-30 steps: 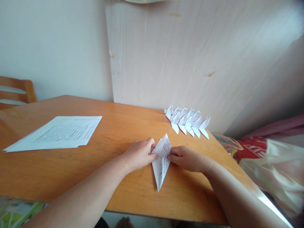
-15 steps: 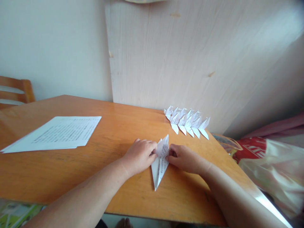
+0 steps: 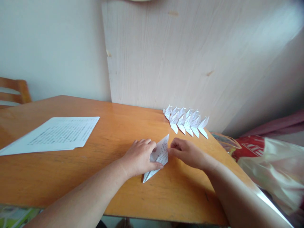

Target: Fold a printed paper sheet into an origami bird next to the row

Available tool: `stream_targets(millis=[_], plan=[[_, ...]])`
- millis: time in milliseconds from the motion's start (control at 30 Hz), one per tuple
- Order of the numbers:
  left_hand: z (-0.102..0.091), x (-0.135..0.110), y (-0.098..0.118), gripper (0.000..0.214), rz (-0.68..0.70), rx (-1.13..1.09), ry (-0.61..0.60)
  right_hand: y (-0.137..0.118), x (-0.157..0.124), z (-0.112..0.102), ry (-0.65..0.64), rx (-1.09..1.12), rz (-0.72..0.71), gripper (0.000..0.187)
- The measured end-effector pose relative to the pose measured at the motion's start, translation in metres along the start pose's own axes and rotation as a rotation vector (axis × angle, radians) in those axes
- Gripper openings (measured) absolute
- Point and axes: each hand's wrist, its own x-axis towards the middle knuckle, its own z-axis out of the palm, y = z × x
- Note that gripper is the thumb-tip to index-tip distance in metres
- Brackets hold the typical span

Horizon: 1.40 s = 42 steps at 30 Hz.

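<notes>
A folded piece of printed white paper [image 3: 161,155], long and pointed at both ends, lies tilted on the wooden table in front of me. My left hand [image 3: 141,157] holds it from the left, with the thumb laid across its lower part and the fingers over its left side, which they partly hide. At the paper's right edge, my right hand [image 3: 186,152] has its fingers curled in, the tips pinched at that edge. How much paper lies between those tips is hard to see.
Several folded paper pieces [image 3: 188,122] stand in two rows at the back right of the table [image 3: 114,196]. Printed sheets [image 3: 64,133] are stacked on the left. A wall panel rises behind. Beyond the right edge are a red bag [image 3: 251,147] and pale plastic [image 3: 273,167].
The folded paper has turned, its near tip swinging left. My left thumb now lies across its lower part. My right hand has shifted slightly up and right.
</notes>
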Motion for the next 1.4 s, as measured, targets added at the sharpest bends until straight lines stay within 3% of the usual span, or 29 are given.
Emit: stream_targets(millis=[100, 167, 267, 367, 600, 867, 1133, 1400], plan=[[0.000, 0.000, 0.000, 0.049, 0.012, -0.009, 0.002, -0.003, 0.002, -0.002, 0.150, 0.215, 0.071, 0.025], [0.000, 0.000, -0.001, 0.049, 0.016, -0.007, 0.002, -0.006, 0.004, 0.002, 0.196, 0.350, 0.109, 0.040], [0.001, 0.000, -0.001, 0.050, 0.020, 0.002, 0.007, -0.009, 0.008, 0.011, 0.148, 0.449, 0.138, 0.070], [0.003, 0.000, -0.002, 0.050, 0.032, 0.022, 0.021, -0.006, 0.014, 0.020, 0.137, 0.446, 0.148, 0.088], [0.005, 0.000, -0.001, 0.054, 0.036, 0.041, 0.046, 0.002, 0.026, 0.030, 0.159, 0.290, 0.226, 0.079], [0.003, 0.000, 0.001, 0.056, 0.042, 0.013, 0.040, -0.023, 0.034, 0.013, 0.113, 0.075, 0.455, 0.072], [0.004, -0.001, 0.000, 0.057, 0.021, -0.030, 0.025, -0.034, 0.048, 0.011, 0.113, -0.211, 0.469, 0.074], [0.005, 0.000, 0.000, 0.058, 0.009, -0.048, 0.011, -0.027, 0.063, 0.014, 0.126, -0.400, 0.435, 0.074]])
